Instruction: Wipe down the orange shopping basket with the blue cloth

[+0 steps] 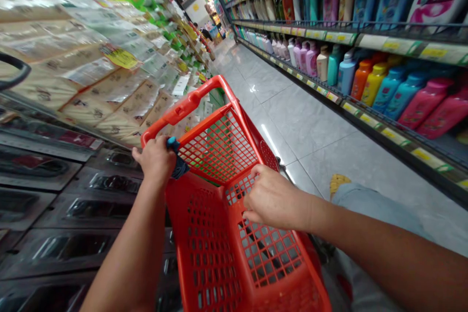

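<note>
Starting at the far left, there are clear-windowed packages down low, with plastic-wrapped tissue packs banked above them, and here's the left hand, right where the lower left end of the handle meets the frame of a red plastic shopping trolley. Fingers curled tight there, knuckles up, thumb poking out to the left; it looks clenched on the trolley's frame, with a dark blue item, a brighter blue tip on it, bunched just beside the fingers. The forearm climbs steeply from the bottom edge. Now the trolley itself, front and centre, directly beneath and between both hands: its long axis runs from the bottom of the view up and slightly left to the mesh panel, while the handle slants across that far end. So the left hand has the far left corner, and the right hand is the nearer one to the trolley's middle, lying across the right-hand rim. That one's palm down, wrist fairly straight, forearm sweeping in from the lower right, fingers bent inward over the basket; whether they clasp anything, I can't make out. Beyond it, a yellow shoe on the tiles, then shelved bottles along the right.
</note>
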A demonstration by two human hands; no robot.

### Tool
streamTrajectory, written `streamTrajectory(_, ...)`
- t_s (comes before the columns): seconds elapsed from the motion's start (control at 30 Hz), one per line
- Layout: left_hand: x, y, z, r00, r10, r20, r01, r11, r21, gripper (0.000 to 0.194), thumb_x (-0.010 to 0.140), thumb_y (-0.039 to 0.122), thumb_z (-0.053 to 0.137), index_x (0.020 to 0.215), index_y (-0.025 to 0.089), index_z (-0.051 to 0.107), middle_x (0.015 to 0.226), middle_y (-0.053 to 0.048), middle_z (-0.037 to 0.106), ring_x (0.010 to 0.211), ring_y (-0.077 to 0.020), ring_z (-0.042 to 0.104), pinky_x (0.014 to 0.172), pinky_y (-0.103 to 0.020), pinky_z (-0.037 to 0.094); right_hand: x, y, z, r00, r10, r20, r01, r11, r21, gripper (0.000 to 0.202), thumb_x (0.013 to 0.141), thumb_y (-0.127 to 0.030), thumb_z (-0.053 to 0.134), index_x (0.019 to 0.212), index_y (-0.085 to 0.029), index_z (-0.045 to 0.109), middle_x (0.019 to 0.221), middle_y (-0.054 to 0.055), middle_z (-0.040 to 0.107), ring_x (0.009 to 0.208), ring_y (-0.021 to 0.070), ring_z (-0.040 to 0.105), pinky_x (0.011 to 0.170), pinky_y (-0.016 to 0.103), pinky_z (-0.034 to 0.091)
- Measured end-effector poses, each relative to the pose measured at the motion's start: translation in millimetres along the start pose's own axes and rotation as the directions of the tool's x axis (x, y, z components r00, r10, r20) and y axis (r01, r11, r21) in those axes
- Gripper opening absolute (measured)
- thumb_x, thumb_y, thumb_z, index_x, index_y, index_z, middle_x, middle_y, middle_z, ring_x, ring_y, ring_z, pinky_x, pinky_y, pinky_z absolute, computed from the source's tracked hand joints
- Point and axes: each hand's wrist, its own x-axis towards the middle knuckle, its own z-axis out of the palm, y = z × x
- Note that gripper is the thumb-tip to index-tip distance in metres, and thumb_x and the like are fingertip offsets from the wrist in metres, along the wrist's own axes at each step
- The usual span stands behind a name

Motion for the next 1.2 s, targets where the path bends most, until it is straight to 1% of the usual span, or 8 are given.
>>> streamTrajectory(0.17, 25.6, 40.4, -1.9, 0.993, 0.113, 0.032, -0.109, 0.990, -0.094, 0.038, 0.081, 0.017, 0.051, 0.114, 0.021, 0.070, 0.110, -0.013, 0.068, 0.104, -0.0316, 0.063, 0.090, -0.044, 0.050, 0.2, 0.4, -3.8, 1.000, 0.021, 0.023, -0.021, 1.000, -0.012, 0.032, 0.093, -0.044, 0.064, 0.079, -0.018, 0.077, 0.068, 0.006, 0.075, 0.064, 0.0191, 0.063, 0.082, 0.038, 0.033)
streamTrajectory(0.4, 41.1, 153.1, 4.8, 0.925, 0.372, -0.076, -0.380, 0.898, -0.223, 0.039, 0.086, 0.017, 0.049, 0.121, 0.024, 0.065, 0.120, -0.007, 0.066, 0.113, -0.0257, 0.060, 0.097, -0.037, 0.048, 1.3, -3.6, -7.7, 0.998, 0.051, 0.045, -0.050, 0.999, -0.011, 0.030, 0.093, -0.042, 0.064, 0.083, -0.018, 0.079, 0.072, 0.008, 0.077, 0.064, 0.0195, 0.066, 0.087, 0.041, 0.034)
streamTrajectory(0.5, 43.7, 175.8, 7.7, 0.888, 0.444, -0.117, -0.460, 0.854, -0.243, 0.039, 0.086, 0.014, 0.047, 0.120, 0.024, 0.064, 0.122, -0.006, 0.064, 0.116, -0.0243, 0.058, 0.101, -0.036, 0.046, 0.3, -2.0, -9.5, 0.996, 0.072, 0.044, -0.071, 0.997, -0.015, 0.029, 0.095, -0.039, 0.061, 0.085, -0.018, 0.079, 0.072, 0.008, 0.077, 0.065, 0.0196, 0.066, 0.088, 0.041, 0.035)
streamTrajectory(0.63, 40.9, 149.1, 10.8, 0.871, 0.473, -0.132, -0.491, 0.837, -0.240, 0.038, 0.087, 0.017, 0.050, 0.122, 0.025, 0.063, 0.126, -0.007, 0.062, 0.119, -0.0243, 0.056, 0.100, -0.035, 0.047, -2.3, 5.9, -10.2, 0.995, 0.099, 0.026, -0.098, 0.995, -0.023, 0.029, 0.095, -0.037, 0.061, 0.084, -0.016, 0.078, 0.073, 0.009, 0.077, 0.066, 0.0197, 0.067, 0.087, 0.040, 0.036)
streamTrajectory(0.77, 23.8, 95.1, 18.9, 0.913, 0.369, -0.174, -0.400, 0.894, -0.204, 0.035, 0.089, 0.019, 0.047, 0.121, 0.022, 0.063, 0.124, -0.011, 0.061, 0.118, -0.0276, 0.056, 0.100, -0.040, 0.047, -3.8, 13.0, -6.6, 0.994, 0.100, -0.037, -0.101, 0.995, -0.021, 0.030, 0.095, -0.038, 0.061, 0.084, -0.016, 0.078, 0.073, 0.007, 0.077, 0.070, 0.0206, 0.068, 0.087, 0.040, 0.036)
streamTrajectory(0.87, 6.3, 69.0, 32.0, 0.933, 0.267, -0.241, -0.313, 0.933, -0.178, 0.037, 0.090, 0.018, 0.046, 0.124, 0.019, 0.061, 0.132, -0.016, 0.055, 0.127, -0.0312, 0.049, 0.107, -0.046, 0.042, -3.5, 14.0, -2.8, 0.993, 0.093, -0.072, -0.094, 0.995, -0.016, 0.031, 0.095, -0.039, 0.061, 0.083, -0.016, 0.078, 0.072, 0.007, 0.076, 0.070, 0.0210, 0.068, 0.086, 0.040, 0.036)
streamTrajectory(1.03, -7.0, 63.7, 54.9, 0.933, 0.173, -0.317, -0.234, 0.958, -0.164, 0.033, 0.094, 0.022, 0.044, 0.123, 0.025, 0.060, 0.141, -0.014, 0.047, 0.138, -0.0329, 0.038, 0.114, -0.052, 0.034, -2.2, 10.7, -0.2, 0.993, 0.081, -0.081, -0.082, 0.997, -0.015, 0.031, 0.094, -0.040, 0.063, 0.082, -0.016, 0.078, 0.071, 0.006, 0.075, 0.069, 0.0197, 0.066, 0.086, 0.039, 0.035)
streamTrajectory(1.2, -6.7, 69.3, 63.2, 0.933, 0.088, -0.349, -0.164, 0.968, -0.192, 0.035, 0.090, 0.021, 0.047, 0.124, 0.023, 0.054, 0.135, -0.016, 0.047, 0.133, -0.0320, 0.043, 0.110, -0.054, 0.038, -1.9, 9.5, -1.2, 0.993, 0.086, -0.081, -0.088, 0.996, -0.015, 0.030, 0.093, -0.040, 0.064, 0.082, -0.016, 0.078, 0.068, 0.006, 0.075, 0.069, 0.0190, 0.066, 0.087, 0.038, 0.035)
